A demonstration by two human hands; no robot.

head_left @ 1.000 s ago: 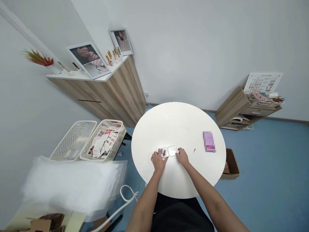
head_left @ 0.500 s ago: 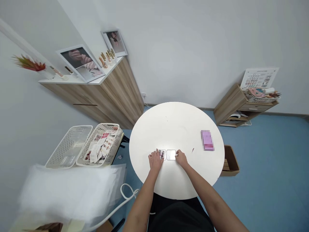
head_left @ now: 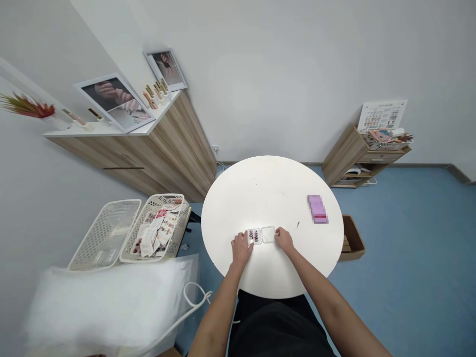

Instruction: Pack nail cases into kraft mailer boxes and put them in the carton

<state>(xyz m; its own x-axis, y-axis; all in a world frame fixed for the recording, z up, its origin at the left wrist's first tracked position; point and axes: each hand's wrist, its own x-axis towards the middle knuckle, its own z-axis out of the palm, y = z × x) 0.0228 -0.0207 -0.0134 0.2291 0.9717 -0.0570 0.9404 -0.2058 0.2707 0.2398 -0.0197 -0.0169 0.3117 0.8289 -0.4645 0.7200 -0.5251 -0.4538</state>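
Note:
A small clear plastic case lies opened out on the round white table (head_left: 267,193). Its left half, the tray (head_left: 254,237), holds several small dark pieces in rows that look like false nails. The transparent lid (head_left: 268,234) is folded out to the right, with nothing visible in it. My left hand (head_left: 242,249) grips the tray's left edge, thumb at the lower side and fingers bent around the corner. At the lid's right edge, the fingers of my right hand (head_left: 284,240) are pinched on the rim.
A pixelated purple item (head_left: 317,209) and a small dark speck (head_left: 298,224) lie on the table's right. White baskets (head_left: 154,228) stand at the left, one full of cards, near a white plastic-covered stack (head_left: 107,302). A cardboard box (head_left: 353,239) sits beyond the table's right edge.
The view has turned slightly. My left fingers now cover less of the tray, so more dark pieces show. Both hands stay at the case's outer edges.

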